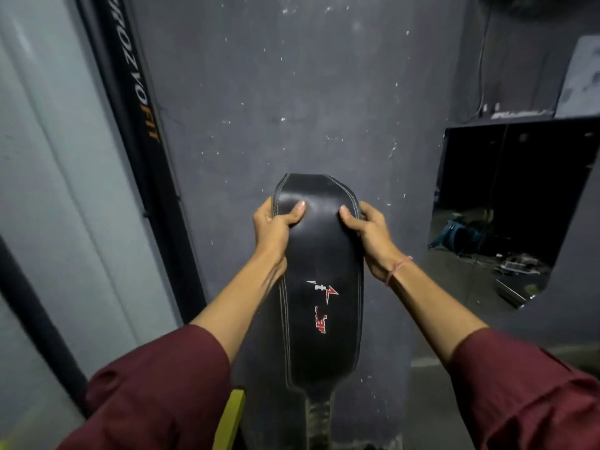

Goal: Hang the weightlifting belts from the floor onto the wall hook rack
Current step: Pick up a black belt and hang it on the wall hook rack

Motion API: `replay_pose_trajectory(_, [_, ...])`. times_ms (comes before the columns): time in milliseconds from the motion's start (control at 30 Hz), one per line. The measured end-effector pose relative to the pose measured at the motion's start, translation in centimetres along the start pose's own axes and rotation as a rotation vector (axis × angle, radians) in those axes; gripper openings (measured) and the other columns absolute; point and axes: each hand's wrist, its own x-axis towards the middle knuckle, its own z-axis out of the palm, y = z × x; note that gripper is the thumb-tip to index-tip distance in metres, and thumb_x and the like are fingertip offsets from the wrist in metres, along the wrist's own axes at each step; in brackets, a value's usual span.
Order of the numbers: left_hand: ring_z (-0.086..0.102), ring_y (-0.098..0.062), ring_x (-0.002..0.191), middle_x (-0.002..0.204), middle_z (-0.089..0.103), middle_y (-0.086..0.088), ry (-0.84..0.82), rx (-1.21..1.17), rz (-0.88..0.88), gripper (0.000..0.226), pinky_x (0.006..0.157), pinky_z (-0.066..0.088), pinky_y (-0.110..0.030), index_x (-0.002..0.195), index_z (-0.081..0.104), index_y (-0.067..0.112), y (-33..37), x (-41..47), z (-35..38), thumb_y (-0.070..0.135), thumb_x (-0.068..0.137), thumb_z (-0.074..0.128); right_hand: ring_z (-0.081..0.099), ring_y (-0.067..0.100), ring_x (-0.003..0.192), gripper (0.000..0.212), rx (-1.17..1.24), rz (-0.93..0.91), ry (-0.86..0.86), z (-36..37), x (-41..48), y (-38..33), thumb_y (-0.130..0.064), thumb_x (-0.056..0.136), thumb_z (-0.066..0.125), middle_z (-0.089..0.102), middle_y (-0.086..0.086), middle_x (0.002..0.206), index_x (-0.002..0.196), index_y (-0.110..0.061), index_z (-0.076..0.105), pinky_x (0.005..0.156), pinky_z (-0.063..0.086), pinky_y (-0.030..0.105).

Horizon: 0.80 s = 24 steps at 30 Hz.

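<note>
Black leather belt (319, 271) held up in front of a dark grey wall (292, 92), wide padded section facing the camera, white stitching along its edges, a red-and-white logo on the lower half; its narrow strap end hangs down at the bottom of the view. Top of the belt folds over and away toward the wall; what it rests on behind is hidden, so whether it sits on a hook cannot be told.

Left hand (276, 227) grips the belt's left edge near the top, thumb pressed flat on the front face, fingers curled behind; right hand (368, 230) grips the right edge at the same height, thumb on the front, fingers wrapped round the back; a thin red thread circles the right wrist. Both forearms bare, maroon sleeves (156, 384) pushed up toward the elbows.

Left of the wall, a black lettered post (136, 102) leans across, orange letters at its lower end; a pale panel beyond it. Right of the wall, a mirror (506, 196) shows dim floor clutter. Yellow object (232, 414) low, partly behind the left sleeve.
</note>
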Motion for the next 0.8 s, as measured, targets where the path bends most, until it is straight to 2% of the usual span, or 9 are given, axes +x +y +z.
replay_pose_trajectory(100, [0.071,-0.019,0.077,0.091,0.072,-0.013,0.020,-0.008,0.033,0.025,0.068,0.060,-0.031,0.105,0.066,-0.004,1.0,-0.2,1.5,-0.008,0.080,0.070,0.070,0.029,0.090,0.027,-0.002,-0.040,0.038,0.0,1.0,-2.2,-0.005,0.090,0.065,0.071,0.021,0.103,0.113,0.008,0.061,0.083,0.059,0.042])
replay_pose_trajectory(200, [0.071,-0.022,0.080,0.093,0.072,-0.016,0.044,-0.041,0.052,0.026,0.069,0.060,-0.033,0.104,0.066,-0.006,1.8,0.0,2.8,-0.009,0.079,0.070,0.069,0.029,0.088,0.020,-0.003,-0.096,0.062,0.0,1.4,-3.7,-0.001,0.088,0.066,0.071,0.017,0.096,0.107,0.004,0.063,0.084,0.058,0.044])
replay_pose_trajectory(333, [0.070,-0.024,0.081,0.091,0.071,-0.016,0.048,-0.083,0.084,0.023,0.077,0.059,-0.040,0.097,0.069,0.001,2.7,0.6,4.2,-0.010,0.077,0.070,0.070,0.029,0.100,0.034,-0.034,-0.104,-0.079,-1.7,0.6,-4.6,-0.002,0.086,0.069,0.071,0.019,0.112,0.118,0.003,0.060,0.087,0.059,0.039])
replay_pose_trajectory(400, [0.069,-0.023,0.079,0.089,0.071,-0.013,0.051,-0.094,0.102,0.021,0.076,0.059,-0.038,0.095,0.070,0.003,3.2,0.8,4.8,-0.009,0.078,0.070,0.070,0.029,0.103,0.038,-0.056,-0.100,-0.134,-2.4,0.2,-4.3,0.001,0.085,0.070,0.071,0.018,0.114,0.122,0.001,0.059,0.086,0.059,0.039])
replay_pose_trajectory(467, [0.070,-0.025,0.082,0.093,0.072,-0.017,0.031,-0.082,0.107,0.023,0.077,0.060,-0.037,0.102,0.068,-0.002,3.6,0.8,5.3,-0.007,0.080,0.070,0.070,0.030,0.101,0.036,-0.027,-0.133,-0.081,-2.4,0.2,-4.3,0.005,0.085,0.068,0.071,0.018,0.113,0.120,0.002,0.059,0.085,0.058,0.042])
replay_pose_trajectory(567, [0.072,-0.032,0.095,0.107,0.072,-0.024,-0.058,-0.053,0.127,0.029,0.086,0.060,-0.046,0.110,0.067,-0.002,4.2,1.5,5.6,0.003,0.082,0.075,0.070,0.030,0.096,0.029,0.006,-0.187,0.035,-1.7,0.5,-5.1,0.009,0.083,0.067,0.072,0.018,0.106,0.111,0.001,0.062,0.085,0.058,0.044])
replay_pose_trajectory(633, [0.072,-0.032,0.101,0.110,0.073,-0.020,-0.098,0.017,0.158,0.036,0.087,0.060,-0.046,0.113,0.066,0.002,4.0,1.3,5.2,0.008,0.081,0.079,0.071,0.028,0.093,0.027,0.018,-0.214,0.053,-1.3,0.6,-5.8,0.009,0.083,0.068,0.073,0.017,0.103,0.108,0.001,0.064,0.083,0.060,0.042])
replay_pose_trajectory(733, [0.074,-0.021,0.099,0.108,0.076,-0.007,-0.113,0.179,0.165,0.039,0.084,0.061,-0.035,0.114,0.066,0.010,1.6,-0.7,4.6,0.008,0.078,0.082,0.071,0.025,0.086,0.024,0.042,-0.237,0.079,-1.4,0.9,-6.5,0.007,0.083,0.068,0.073,0.017,0.099,0.107,0.005,0.064,0.078,0.061,0.039])
replay_pose_trajectory(800, [0.074,-0.024,0.097,0.106,0.077,-0.009,-0.091,0.133,0.121,0.033,0.085,0.060,-0.037,0.110,0.069,0.007,-0.3,-2.1,4.5,0.005,0.079,0.080,0.071,0.028,0.089,0.026,0.037,-0.234,0.066,-1.8,1.3,-6.8,0.005,0.084,0.068,0.072,0.020,0.103,0.109,0.007,0.063,0.080,0.061,0.041])
